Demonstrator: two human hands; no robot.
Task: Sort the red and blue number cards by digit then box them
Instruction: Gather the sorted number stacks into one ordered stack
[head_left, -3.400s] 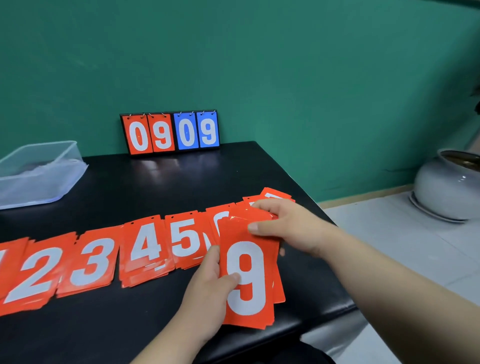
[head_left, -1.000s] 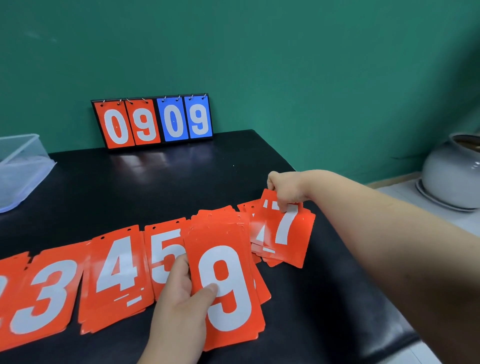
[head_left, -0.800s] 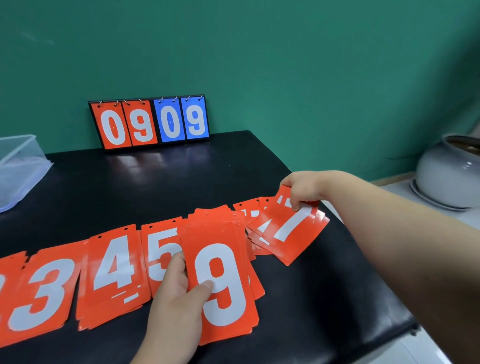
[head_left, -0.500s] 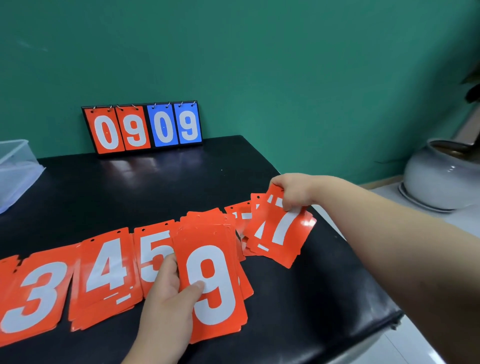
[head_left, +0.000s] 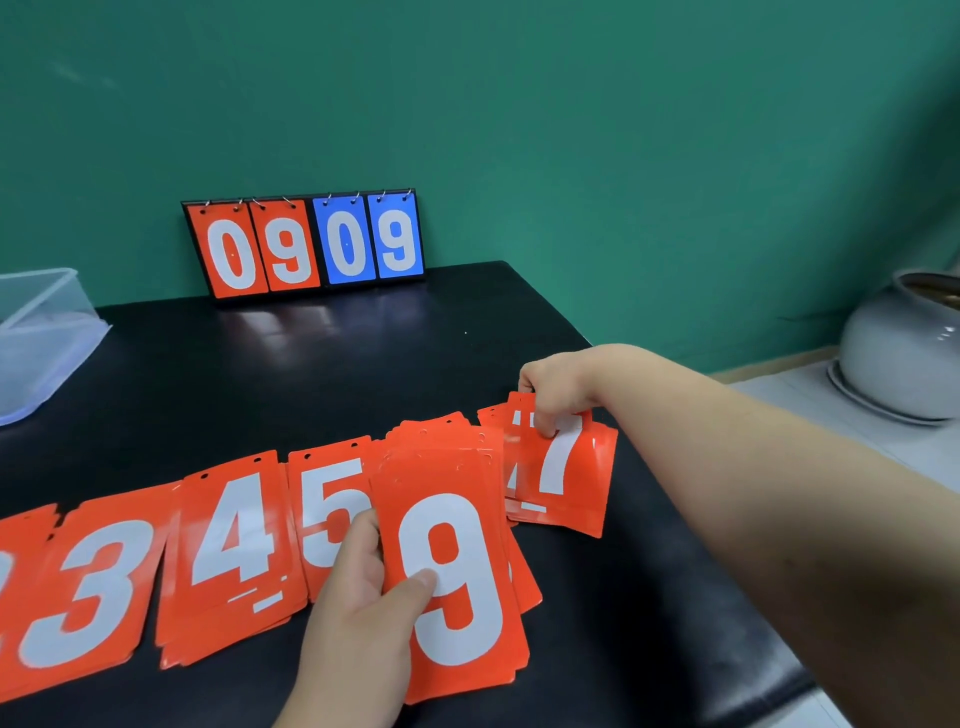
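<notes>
Right, a glossy black table (head_left: 363, 374) is set against a flat green wall (head_left: 571, 130), and red card piles run across its near side: the 3 pile (head_left: 88, 587), the 4 pile (head_left: 234, 540) and the 5 pile (head_left: 327, 509), each a little fanned. The left hand (head_left: 363, 597) grips the 9 stack (head_left: 452, 571) by its left edge, thumb pressed on the white digit, fingers closed round the side. The stack overlaps more red cards behind it. The right hand (head_left: 558, 387) reaches to the table's right side, fingers curled and pinching the top edge of the 7 cards (head_left: 566, 467).

At the back, a flip scoreboard (head_left: 304, 244) stands by the wall, reading 0 9 in red and 0 9 in blue, its colours mirrored in the tabletop. Far left, a clear plastic box (head_left: 36, 332) sits on the table, well apart from the cards. Off to the right, a grey glazed pot (head_left: 904, 358) stands on a saucer on the pale floor (head_left: 779, 405).
</notes>
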